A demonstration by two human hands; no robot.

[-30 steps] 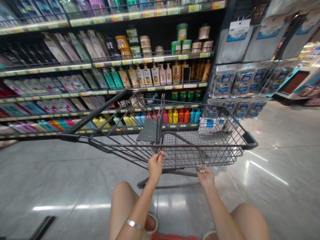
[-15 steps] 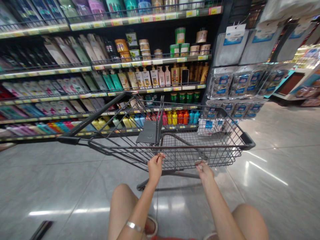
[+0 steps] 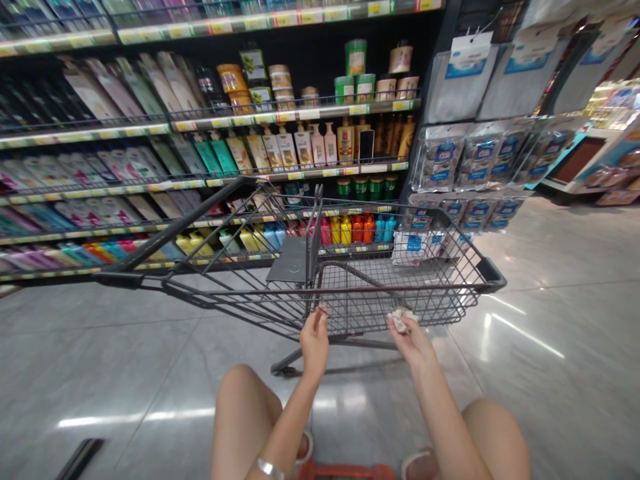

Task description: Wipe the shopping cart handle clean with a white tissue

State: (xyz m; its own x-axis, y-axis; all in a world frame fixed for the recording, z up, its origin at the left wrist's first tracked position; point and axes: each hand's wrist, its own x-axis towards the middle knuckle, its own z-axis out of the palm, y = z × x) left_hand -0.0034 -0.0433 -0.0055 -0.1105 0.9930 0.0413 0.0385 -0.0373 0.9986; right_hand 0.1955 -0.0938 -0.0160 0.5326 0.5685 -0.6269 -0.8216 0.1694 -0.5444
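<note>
A dark grey wire shopping cart (image 3: pixel 350 291) stands sideways in front of me. My left hand (image 3: pixel 315 340) is closed at the cart's near side, its thumb and fingers pinched around a wire. In my right hand (image 3: pixel 409 337) is a crumpled whitish wipe (image 3: pixel 401 321), held between the fingers close to the lower wires of the basket. Whether the wipe touches the wires I cannot tell. The cart's folding child seat (image 3: pixel 289 261) is to the left of my hands.
Shelves of bottles and jars (image 3: pixel 280 150) line the back. A phone (image 3: pixel 367 146) leans among the bottles. Packaged goods (image 3: pixel 440 160) hang at right. A red-orange object (image 3: pixel 345 472) shows between my legs, and a dark bar-shaped object (image 3: pixel 83 459) is on the floor at lower left.
My right hand has turned and lifted slightly, so more of the wipe shows. The left hand stays near the same part of the cart. The view has shifted a little.
</note>
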